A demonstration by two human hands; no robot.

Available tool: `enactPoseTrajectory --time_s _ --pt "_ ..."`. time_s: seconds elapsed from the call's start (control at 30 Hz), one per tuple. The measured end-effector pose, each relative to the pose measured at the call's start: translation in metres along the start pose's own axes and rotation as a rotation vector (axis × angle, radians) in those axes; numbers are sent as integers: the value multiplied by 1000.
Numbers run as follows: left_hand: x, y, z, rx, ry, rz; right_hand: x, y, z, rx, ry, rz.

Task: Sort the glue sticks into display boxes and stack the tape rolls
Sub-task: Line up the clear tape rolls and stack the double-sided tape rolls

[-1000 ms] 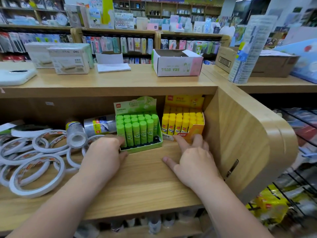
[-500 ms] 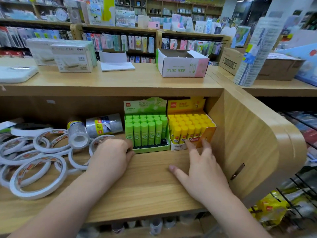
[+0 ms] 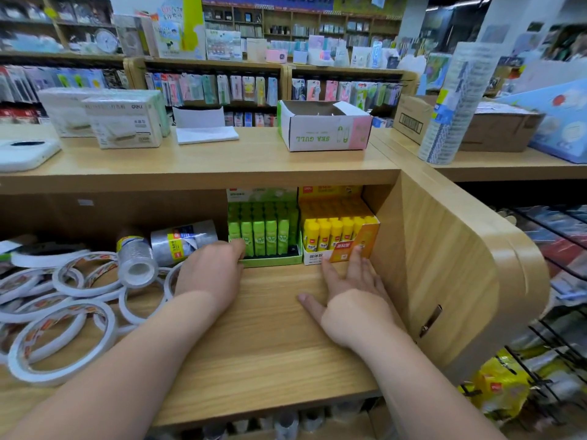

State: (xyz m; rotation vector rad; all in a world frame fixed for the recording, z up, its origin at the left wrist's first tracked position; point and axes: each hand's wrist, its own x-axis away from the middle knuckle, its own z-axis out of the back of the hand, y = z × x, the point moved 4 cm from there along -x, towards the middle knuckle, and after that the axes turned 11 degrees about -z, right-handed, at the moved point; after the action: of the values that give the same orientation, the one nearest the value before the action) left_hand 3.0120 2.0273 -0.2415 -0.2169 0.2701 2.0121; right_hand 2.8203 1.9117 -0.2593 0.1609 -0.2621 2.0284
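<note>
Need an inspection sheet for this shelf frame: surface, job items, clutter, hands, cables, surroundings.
Surface: wooden shelf under a counter top.
Job's things: green glue-stick box and yellow glue-stick box side by side at back right, sticks upright; white tape rolls loose and overlapping at left, not stacked.
Clutter: two wrapped clear-tape sleeves lying behind the white rolls.
Hands: left hand at the green box's front left corner, grip unclear; right hand flat, fingertips on the yellow box's front.
Cables: nothing seen.
Surroundings: SEA GULL carton and white boxes on the counter top; shop shelving behind.
</note>
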Motion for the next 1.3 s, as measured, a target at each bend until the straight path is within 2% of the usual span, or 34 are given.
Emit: enactPoseTrajectory --time_s 0.23,0.37,0.47,0.53,0.63,0.7,0.8,1.0,1.2,1.3 --pt "11 1 12 12 8 -5 2 -10 3 -22 49 10" --pt "56 -8 49 -15 362 -178 17 -28 10 -142 183 142" --pt "93 -33 73 -73 477 -151 35 -64 19 -223 236 337" --pt "106 -58 77 -123 432 -41 41 -91 21 -280 198 447" --pt "110 -87 64 -92 184 97 40 -127 15 -317 50 529" --pt "108 -97 57 -5 97 163 37 -145 8 -279 -33 533" --pt "102 -103 49 100 131 159 36 -162 -4 -181 -50 538" --pt "101 -118 50 133 204 41 50 -174 -26 16 24 448" --pt "89 -126 59 130 202 -133 65 -185 -32 -65 44 399" --pt "99 -141 65 186 231 -129 80 -195 -46 -76 35 370"
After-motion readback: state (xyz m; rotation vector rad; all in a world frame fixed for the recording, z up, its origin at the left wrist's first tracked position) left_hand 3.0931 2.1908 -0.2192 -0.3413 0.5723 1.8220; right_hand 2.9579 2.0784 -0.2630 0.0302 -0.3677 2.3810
